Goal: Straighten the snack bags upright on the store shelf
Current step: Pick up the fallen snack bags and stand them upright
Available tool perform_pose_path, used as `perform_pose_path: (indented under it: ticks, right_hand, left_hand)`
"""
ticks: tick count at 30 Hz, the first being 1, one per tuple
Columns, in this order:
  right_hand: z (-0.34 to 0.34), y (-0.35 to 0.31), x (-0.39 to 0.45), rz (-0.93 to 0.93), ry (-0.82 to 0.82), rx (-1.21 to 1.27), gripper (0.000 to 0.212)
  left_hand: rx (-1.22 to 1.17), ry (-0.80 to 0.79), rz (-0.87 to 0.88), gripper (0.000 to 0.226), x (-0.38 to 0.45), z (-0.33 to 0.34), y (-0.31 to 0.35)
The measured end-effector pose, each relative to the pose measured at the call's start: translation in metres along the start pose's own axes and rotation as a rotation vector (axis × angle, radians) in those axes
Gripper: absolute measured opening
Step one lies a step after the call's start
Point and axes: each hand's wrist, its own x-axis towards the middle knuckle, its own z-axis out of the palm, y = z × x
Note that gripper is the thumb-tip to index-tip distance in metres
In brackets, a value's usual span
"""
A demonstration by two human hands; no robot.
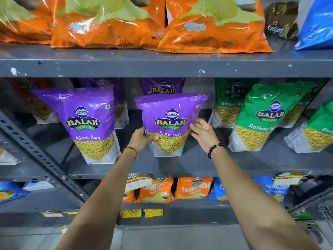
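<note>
A purple Aloo Sev bag stands nearly upright in the middle of the grey middle shelf. My left hand grips its lower left edge, thumb across the front. My right hand is at the bag's right edge with fingers spread, fingertips touching or just off the bag. A second purple Aloo Sev bag stands to the left, leaning slightly. Another purple bag stands behind the held one. Green Ratlami Sev bags stand to the right, tilted.
Orange chip bags fill the upper shelf, with a blue bag at its right end. Orange Crunchem bags and blue bags sit on the lower shelf. A perforated grey shelf upright runs diagonally at the left.
</note>
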Motion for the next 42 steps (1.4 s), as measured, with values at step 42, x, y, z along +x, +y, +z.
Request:
perform_pose_path:
  ticks: [42]
  right_hand:
    - [0.013,0.071,-0.028,0.188,0.016,-0.813,0.062]
  left_hand:
    - [0.271,0.090,-0.212,0.043,-0.054,0.015,-0.037]
